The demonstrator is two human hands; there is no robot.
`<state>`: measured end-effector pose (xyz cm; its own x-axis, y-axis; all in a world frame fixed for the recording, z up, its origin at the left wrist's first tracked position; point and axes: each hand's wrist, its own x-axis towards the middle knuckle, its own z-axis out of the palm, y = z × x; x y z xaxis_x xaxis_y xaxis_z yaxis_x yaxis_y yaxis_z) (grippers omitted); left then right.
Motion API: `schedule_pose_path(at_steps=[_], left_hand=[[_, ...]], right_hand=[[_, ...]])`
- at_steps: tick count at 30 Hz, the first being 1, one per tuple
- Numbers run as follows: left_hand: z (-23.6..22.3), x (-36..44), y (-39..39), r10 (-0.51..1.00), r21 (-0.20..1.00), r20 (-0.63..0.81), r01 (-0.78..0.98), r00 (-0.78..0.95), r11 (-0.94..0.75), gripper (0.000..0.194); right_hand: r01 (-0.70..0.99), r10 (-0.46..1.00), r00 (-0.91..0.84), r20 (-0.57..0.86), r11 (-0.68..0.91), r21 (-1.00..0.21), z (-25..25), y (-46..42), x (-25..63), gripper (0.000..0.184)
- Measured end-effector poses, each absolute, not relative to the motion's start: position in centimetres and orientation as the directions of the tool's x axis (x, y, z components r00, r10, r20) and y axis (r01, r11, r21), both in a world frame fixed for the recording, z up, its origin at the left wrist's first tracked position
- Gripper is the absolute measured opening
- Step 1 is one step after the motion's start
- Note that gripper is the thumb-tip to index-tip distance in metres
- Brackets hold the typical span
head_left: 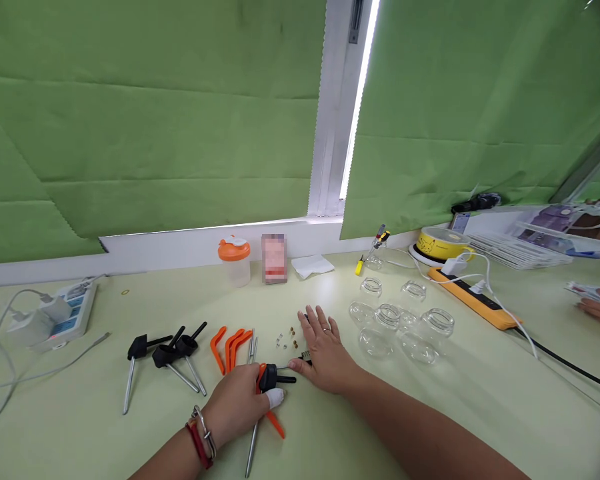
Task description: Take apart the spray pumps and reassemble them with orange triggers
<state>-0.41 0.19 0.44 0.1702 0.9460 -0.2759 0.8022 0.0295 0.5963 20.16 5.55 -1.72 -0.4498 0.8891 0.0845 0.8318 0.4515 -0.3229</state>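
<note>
My left hand (240, 403) is closed around a partly built tool (267, 383) with a black head, an orange lever and a metal rod that points toward me. My right hand (325, 353) lies flat on the table just right of it, fingers spread, thumb tip beside a small spring (305, 354) near the black head. Just beyond the right hand's fingers lie several small brass and silver bits (287, 339). Loose orange levers (233, 345) and black heads on metal rods (173, 357) lie to the left.
Several clear glass jars (395, 323) stand to the right. Behind them run an orange power strip (473, 297) with white cables, a yellow bowl-like device (443, 243) and a screwdriver (373, 252). An orange-lidded cup (234, 260) stands at the back, a white power strip (60, 317) far left. Another person's hand (597, 307) shows at the right edge.
</note>
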Motion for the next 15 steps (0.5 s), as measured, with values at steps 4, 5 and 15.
schedule_pose_path(at_steps=[4,5,15], left_hand=[[0.5,-0.4,0.3,0.943,0.592,-0.289,0.805,0.163,0.043,0.029],[0.6,-0.4,0.3,0.942,0.594,-0.291,0.804,0.165,0.043,0.029],[0.4,-0.6,0.2,0.942,0.613,-0.287,0.789,0.172,0.042,0.027]], right_hand=[[0.85,0.886,-0.462,0.021,0.45,-0.273,-2.5,6.1,20.2,0.093],[0.853,0.886,-0.464,0.012,0.45,-0.265,-2.6,6.2,20.4,0.091],[0.819,0.844,-0.537,0.007,0.523,-0.234,-2.3,7.9,22.2,0.079]])
